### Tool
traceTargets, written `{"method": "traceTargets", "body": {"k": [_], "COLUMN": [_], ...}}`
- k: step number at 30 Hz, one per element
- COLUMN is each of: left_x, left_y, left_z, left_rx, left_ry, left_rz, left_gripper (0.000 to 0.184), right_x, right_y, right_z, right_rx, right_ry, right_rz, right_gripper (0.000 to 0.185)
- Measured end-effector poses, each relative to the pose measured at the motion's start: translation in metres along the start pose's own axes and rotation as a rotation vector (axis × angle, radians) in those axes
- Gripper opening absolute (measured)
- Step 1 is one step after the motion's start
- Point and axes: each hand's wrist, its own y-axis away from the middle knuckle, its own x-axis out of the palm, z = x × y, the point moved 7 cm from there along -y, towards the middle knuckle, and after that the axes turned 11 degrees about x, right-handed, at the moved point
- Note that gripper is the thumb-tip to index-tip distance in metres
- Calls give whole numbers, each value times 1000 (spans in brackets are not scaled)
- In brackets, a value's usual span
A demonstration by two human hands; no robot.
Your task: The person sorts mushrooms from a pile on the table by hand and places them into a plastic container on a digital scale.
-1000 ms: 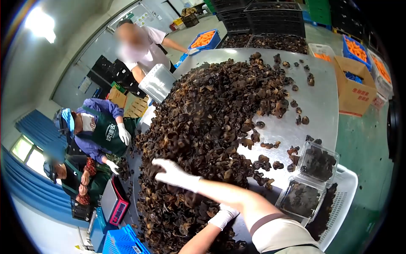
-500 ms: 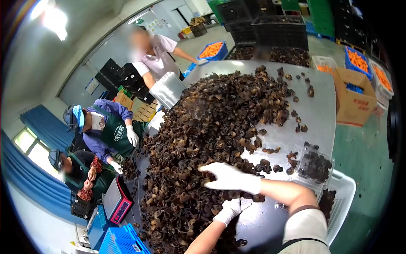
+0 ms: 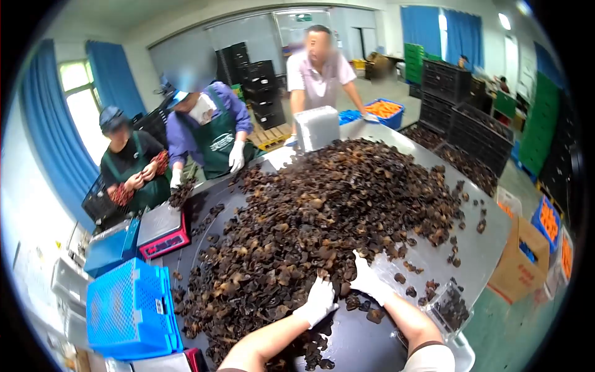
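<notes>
The dark fungus pieces (image 3: 310, 211) lay in a broad heap across the centre of the frame, on a metal bench (image 3: 365, 341). The left hand (image 3: 319, 302), gloved, touched the heap's near edge at lower centre; whether its grip was closed could not be told. The right hand (image 3: 370, 279), just beside it, had an open grip, fingers spread against the same edge. Loose pieces lay between and below the hands.

Surrounding items: a clear container (image 3: 441, 322) holding dark pieces stood at lower right, beside the right forearm, with a white basket (image 3: 465, 354) below it. A red-edged scale (image 3: 172, 243) and a blue basket (image 3: 127, 307) bounded the heap on the left. At upper centre, a co-worker (image 3: 319, 77) stood behind a clear box (image 3: 317, 129) at the heap's far edge. A cardboard box (image 3: 517, 263) stood at right, beyond the bench.
</notes>
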Motion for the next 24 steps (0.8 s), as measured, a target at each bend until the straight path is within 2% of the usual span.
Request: {"method": "traceTargets", "body": {"k": [2,3,4,6,8,10,12,14,16,18,19,21,22,23,24], "left_x": [-45,-42,-69,-67,-66,-46,-26,3,30,35,42,57,63,53,37], "left_y": [39,48,70,102,140,170,203,236,262,288,299,320,328,340,351], "left_z": [23,39,52,84,111,141,163,184,199,201,206,214,216,210,201], "left_rx": [-20,-49,-109,-203,-302,-455,-628,-724,-807,-921,-923,-850,-795,-750,-794], "left_ry": [-73,-64,-77,-18,58,187,93,293,708,933,957,899,850,839,796], "left_rz": [-122,-317,-155,-268,-453,-520,-498,-648,-511,-425,-362,-328,-278,-317,-333], "left_gripper": [73,65,61,56,55,48,49,56,66,68,69,59,56,52,50], "right_x": [-3,-5,1,16,27,36,53,69,103,110,111,99,90,88,81], "right_y": [1,3,0,-1,4,17,27,39,37,41,40,44,46,43,44], "right_z": [50,74,89,120,155,197,242,289,314,342,353,374,379,378,377], "right_rx": [-89,-163,-230,-338,-434,-464,-596,-561,-730,-579,-606,-605,-629,-640,-647], "right_ry": [-167,-215,-321,-404,-305,-330,-380,-522,-127,-125,-114,-105,-48,-53,-55], "right_rz": [65,24,12,-15,-35,111,166,400,205,354,311,284,149,142,133], "right_gripper": [102,99,96,97,98,93,93,92,103,105,106,106,102,97,91]}}
